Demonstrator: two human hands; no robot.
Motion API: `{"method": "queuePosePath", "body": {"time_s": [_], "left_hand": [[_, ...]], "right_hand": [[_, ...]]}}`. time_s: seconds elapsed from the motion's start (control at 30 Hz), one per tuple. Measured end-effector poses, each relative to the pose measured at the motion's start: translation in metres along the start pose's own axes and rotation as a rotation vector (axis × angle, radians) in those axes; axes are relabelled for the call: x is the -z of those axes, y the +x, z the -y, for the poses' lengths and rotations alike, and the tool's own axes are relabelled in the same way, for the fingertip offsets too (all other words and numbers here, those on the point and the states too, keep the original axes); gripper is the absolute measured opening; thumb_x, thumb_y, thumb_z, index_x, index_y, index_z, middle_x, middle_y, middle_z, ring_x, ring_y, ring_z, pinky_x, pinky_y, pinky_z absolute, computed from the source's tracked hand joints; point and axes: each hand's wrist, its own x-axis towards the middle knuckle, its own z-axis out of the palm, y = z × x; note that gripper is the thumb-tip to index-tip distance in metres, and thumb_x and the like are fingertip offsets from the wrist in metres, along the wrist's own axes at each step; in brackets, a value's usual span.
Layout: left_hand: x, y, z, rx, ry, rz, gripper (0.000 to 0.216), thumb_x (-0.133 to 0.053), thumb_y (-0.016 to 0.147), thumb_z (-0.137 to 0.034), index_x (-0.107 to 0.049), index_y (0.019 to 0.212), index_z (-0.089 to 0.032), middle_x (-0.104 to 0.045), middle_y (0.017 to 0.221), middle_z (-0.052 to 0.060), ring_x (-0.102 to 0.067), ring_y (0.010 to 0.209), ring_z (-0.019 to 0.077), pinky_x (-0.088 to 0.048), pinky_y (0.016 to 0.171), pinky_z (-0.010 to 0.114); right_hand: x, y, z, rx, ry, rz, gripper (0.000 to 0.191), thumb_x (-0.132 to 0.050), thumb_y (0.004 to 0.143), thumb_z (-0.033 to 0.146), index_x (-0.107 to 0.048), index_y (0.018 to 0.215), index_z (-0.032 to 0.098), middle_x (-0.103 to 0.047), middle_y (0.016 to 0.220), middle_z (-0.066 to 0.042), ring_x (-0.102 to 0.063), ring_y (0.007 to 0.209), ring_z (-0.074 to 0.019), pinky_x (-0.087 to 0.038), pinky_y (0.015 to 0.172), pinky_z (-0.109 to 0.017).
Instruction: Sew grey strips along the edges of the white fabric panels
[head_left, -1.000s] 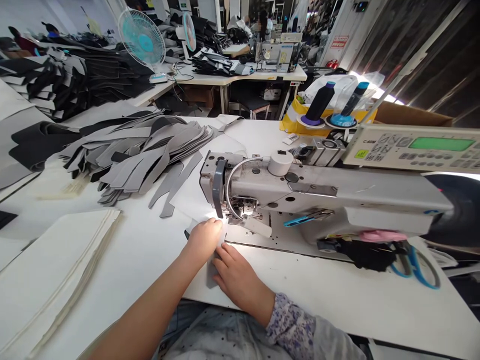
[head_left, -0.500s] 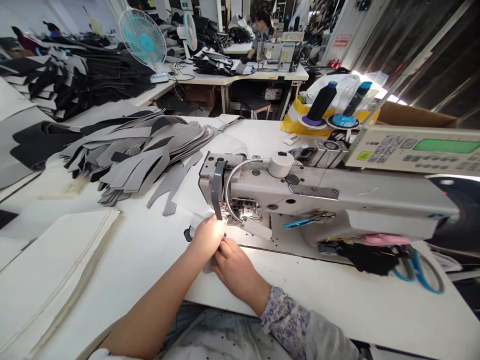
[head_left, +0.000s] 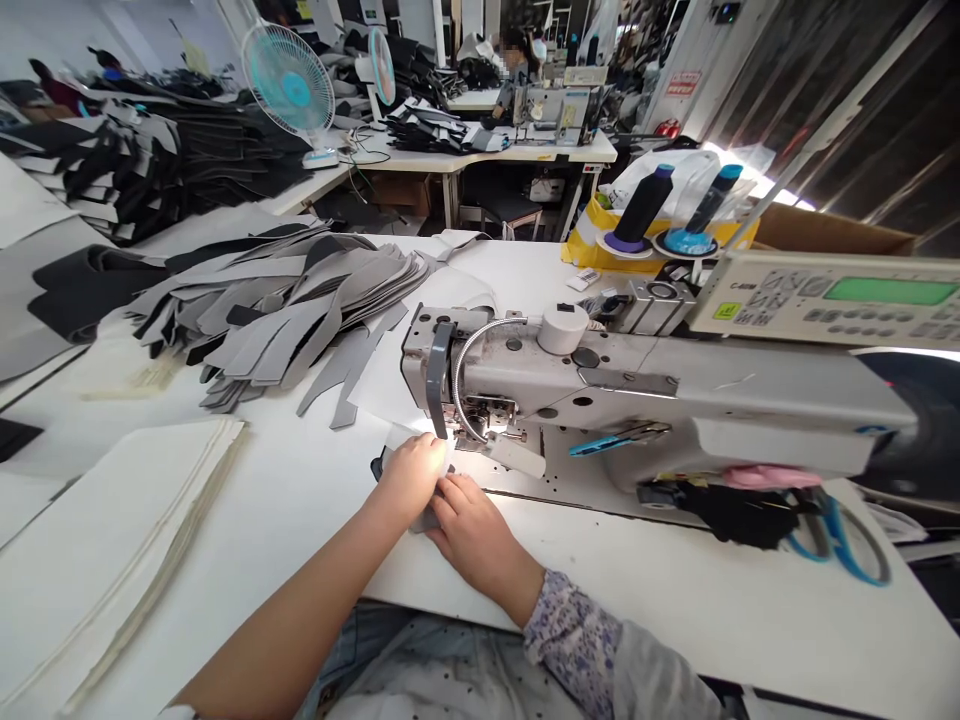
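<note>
My left hand [head_left: 411, 474] is at the needle end of a sewing machine [head_left: 525, 365], its fingers curled down on a grey fabric piece [head_left: 424, 521]. Close beside it, my right hand [head_left: 474, 522] grips the near part of the same piece, fingers bent and thumb tucked beneath. Most of the fabric is hidden under both hands. The lit needle area [head_left: 480, 415] lies just beyond my left fingertips, and a dark grey lever [head_left: 439, 380] hangs down above them.
Grey cut pieces [head_left: 300, 300] are heaped at the back left. White sheets [head_left: 112, 550] form a stack at the left. A blue-handled snipper [head_left: 615, 440] rests against the machine; blue-handled scissors [head_left: 855, 545] lie at the right. Thread cones [head_left: 641, 210] stand behind the control panel [head_left: 832, 295].
My left hand has shifted slightly left and toward me, its wrist lower. The right hand stays nearly in place on the fabric. In the background, the person at another machine has changed posture.
</note>
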Motion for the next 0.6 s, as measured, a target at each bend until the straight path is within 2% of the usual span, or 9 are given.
{"method": "queuePosePath", "body": {"time_s": [0.2,0.33,0.43,0.6], "left_hand": [[-0.014,-0.013,0.035,-0.256,-0.208,-0.287,0.029,-0.046,0.088,-0.010,-0.070,0.099,-0.023,-0.070,0.097,0.003,-0.059,0.092,0.0183,-0.046,0.083,0.032],[-0.020,-0.014,0.047,-0.422,-0.174,-0.399,0.029,-0.045,0.090,-0.010,-0.069,0.102,-0.021,-0.070,0.094,0.002,-0.058,0.089,0.0167,-0.046,0.084,0.031],[-0.022,-0.014,0.045,-0.467,-0.092,-0.416,0.028,-0.045,0.090,-0.011,-0.067,0.105,-0.020,-0.068,0.092,0.004,-0.058,0.088,0.0172,-0.046,0.082,0.031],[-0.022,-0.011,0.041,-0.449,-0.020,-0.390,0.025,-0.046,0.088,-0.010,-0.066,0.099,-0.019,-0.066,0.088,0.004,-0.057,0.083,0.0177,-0.045,0.077,0.031]], "right_hand": [[-0.004,-0.004,-0.001,-0.012,-0.017,-0.043,0.035,-0.070,0.086,0.027,-0.060,0.117,0.014,-0.057,0.129,-0.015,-0.050,0.123,-0.0291,-0.040,0.108,-0.048],[-0.003,-0.004,-0.002,-0.019,-0.039,-0.047,0.033,-0.071,0.084,0.026,-0.062,0.113,0.013,-0.059,0.124,-0.014,-0.051,0.120,-0.0294,-0.041,0.108,-0.045],[-0.002,-0.002,-0.002,-0.009,-0.045,-0.043,0.030,-0.071,0.085,0.026,-0.063,0.111,0.014,-0.060,0.120,-0.014,-0.052,0.119,-0.0297,-0.041,0.107,-0.046],[-0.002,0.001,-0.007,-0.013,-0.049,-0.065,0.027,-0.065,0.088,0.023,-0.062,0.114,0.017,-0.061,0.119,-0.013,-0.053,0.116,-0.0308,-0.043,0.104,-0.051]]}}
